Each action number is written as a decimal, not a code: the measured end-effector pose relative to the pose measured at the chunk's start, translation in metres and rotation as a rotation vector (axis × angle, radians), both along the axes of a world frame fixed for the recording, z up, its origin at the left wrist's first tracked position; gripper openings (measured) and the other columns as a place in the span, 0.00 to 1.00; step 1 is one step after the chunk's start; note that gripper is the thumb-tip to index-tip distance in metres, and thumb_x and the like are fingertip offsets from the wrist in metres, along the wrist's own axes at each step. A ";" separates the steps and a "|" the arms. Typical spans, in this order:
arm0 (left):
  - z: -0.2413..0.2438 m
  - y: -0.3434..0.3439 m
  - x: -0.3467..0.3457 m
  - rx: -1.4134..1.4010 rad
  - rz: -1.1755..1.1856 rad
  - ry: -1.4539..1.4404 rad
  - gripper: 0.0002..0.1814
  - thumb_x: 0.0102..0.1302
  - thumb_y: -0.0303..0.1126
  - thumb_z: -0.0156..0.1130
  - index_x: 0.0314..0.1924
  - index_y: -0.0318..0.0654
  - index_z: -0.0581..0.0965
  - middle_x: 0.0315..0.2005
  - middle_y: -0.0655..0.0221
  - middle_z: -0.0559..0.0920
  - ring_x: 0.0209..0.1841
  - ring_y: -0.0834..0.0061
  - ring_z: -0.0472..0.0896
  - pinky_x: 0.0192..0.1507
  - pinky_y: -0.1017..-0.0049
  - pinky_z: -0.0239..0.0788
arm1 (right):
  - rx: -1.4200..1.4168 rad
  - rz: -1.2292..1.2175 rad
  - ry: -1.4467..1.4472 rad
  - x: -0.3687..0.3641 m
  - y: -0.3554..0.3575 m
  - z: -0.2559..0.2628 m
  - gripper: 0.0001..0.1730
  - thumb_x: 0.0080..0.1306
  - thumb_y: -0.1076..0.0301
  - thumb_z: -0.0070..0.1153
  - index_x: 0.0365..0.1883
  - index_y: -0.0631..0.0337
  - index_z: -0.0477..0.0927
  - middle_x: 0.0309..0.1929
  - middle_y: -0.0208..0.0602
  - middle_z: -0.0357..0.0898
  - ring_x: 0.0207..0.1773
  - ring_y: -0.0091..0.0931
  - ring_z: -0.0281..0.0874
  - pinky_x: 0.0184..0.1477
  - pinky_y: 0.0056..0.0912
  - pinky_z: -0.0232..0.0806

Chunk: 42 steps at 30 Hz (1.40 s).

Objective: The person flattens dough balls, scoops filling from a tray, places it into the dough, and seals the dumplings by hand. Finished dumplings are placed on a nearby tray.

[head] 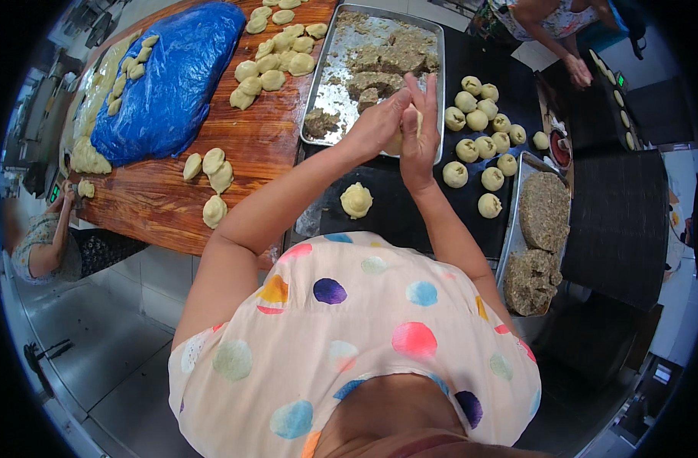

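My left hand (380,123) and my right hand (421,146) are pressed together over the near right part of a metal sheet tray (331,68). A pale dough piece (393,146) sits between them, mostly hidden by palms and fingers. Crumbly brown filling (377,83) lies in the tray in broken blocks, with a small lump (368,98) at the front. Nearer my body, a flattened dough disc with a raised centre (356,201) rests on the black baking tray (337,172). To the right of my hands stand several round dough balls (477,120), some showing pleated openings.
Several dough discs (272,80) lie on the wooden table (251,126). Blue plastic sheeting (165,80) covers a dough mass (88,154). Another metal tray (512,229) holds filling (545,212) at right. Co-workers stand at far left (45,246) and upper right (549,23).
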<state>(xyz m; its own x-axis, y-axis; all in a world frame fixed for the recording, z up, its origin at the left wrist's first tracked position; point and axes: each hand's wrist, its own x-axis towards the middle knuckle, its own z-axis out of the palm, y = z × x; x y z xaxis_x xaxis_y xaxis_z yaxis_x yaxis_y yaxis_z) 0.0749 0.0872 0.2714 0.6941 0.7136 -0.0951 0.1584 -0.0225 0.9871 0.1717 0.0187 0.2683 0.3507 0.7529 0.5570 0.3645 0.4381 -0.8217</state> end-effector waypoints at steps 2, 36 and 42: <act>0.010 0.005 -0.011 -0.239 -0.189 -0.098 0.53 0.64 0.78 0.27 0.71 0.41 0.61 0.66 0.58 0.69 0.69 0.64 0.66 0.63 0.66 0.62 | -0.004 0.023 -0.222 0.010 -0.004 -0.007 0.50 0.68 0.41 0.54 0.76 0.59 0.47 0.67 0.48 0.68 0.68 0.38 0.68 0.66 0.38 0.63; -0.004 -0.007 0.039 -1.035 -0.037 -0.709 0.26 0.75 0.56 0.44 0.51 0.40 0.73 0.46 0.64 0.79 0.49 0.69 0.81 0.50 0.67 0.76 | 0.070 -0.268 -0.003 0.027 -0.004 -0.011 0.10 0.57 0.70 0.66 0.34 0.61 0.78 0.40 0.38 0.81 0.42 0.34 0.78 0.53 0.35 0.70; -0.005 -0.013 0.020 -0.934 0.100 -0.528 0.31 0.74 0.62 0.38 0.54 0.40 0.70 0.44 0.61 0.79 0.51 0.68 0.81 0.53 0.64 0.77 | 0.008 -0.085 -0.417 0.027 -0.029 0.023 0.33 0.52 0.59 0.74 0.55 0.56 0.78 0.67 0.49 0.65 0.65 0.41 0.71 0.63 0.39 0.65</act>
